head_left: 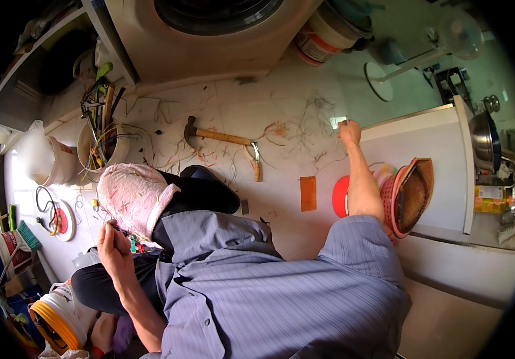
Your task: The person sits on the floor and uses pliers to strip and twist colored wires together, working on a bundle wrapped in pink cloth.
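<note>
My left hand (114, 246) is closed in a pinch beside a pink cloth (135, 194) draped over my knee; what its fingers hold is too small to make out. Stretched out to the far right, my right hand (349, 131) is also closed, with its grip hidden. A thin wire (329, 163) runs over the floor just below that hand. Between the hands lies a hammer (224, 137) with a wooden handle, its end touching a smaller metal tool (257, 160) with a wooden grip. Tangled thin wires (314, 122) and reddish scraps (274, 130) are scattered around them.
A bucket of tools and cables (120, 146) stands at the left, near a cable reel (63, 220). A washing machine (209, 51) is ahead. By my right arm are a red round container (340, 196), a pink basket (393, 203) and an orange-brown rectangular piece (308, 194).
</note>
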`<action>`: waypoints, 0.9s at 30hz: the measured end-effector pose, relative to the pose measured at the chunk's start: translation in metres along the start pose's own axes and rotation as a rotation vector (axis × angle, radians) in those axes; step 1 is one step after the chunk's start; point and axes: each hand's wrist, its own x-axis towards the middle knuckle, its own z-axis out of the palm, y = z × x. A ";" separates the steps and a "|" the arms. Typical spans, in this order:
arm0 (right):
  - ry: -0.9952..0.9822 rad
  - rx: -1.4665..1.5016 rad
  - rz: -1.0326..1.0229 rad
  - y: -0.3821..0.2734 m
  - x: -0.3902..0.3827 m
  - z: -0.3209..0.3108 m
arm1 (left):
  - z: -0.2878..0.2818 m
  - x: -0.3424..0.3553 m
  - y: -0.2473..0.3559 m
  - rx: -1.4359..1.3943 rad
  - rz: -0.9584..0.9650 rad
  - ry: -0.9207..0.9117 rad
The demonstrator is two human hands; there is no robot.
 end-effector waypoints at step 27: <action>-1.413 0.723 -0.670 -0.367 -0.416 0.094 | 0.052 -0.043 -0.002 0.284 0.005 -0.020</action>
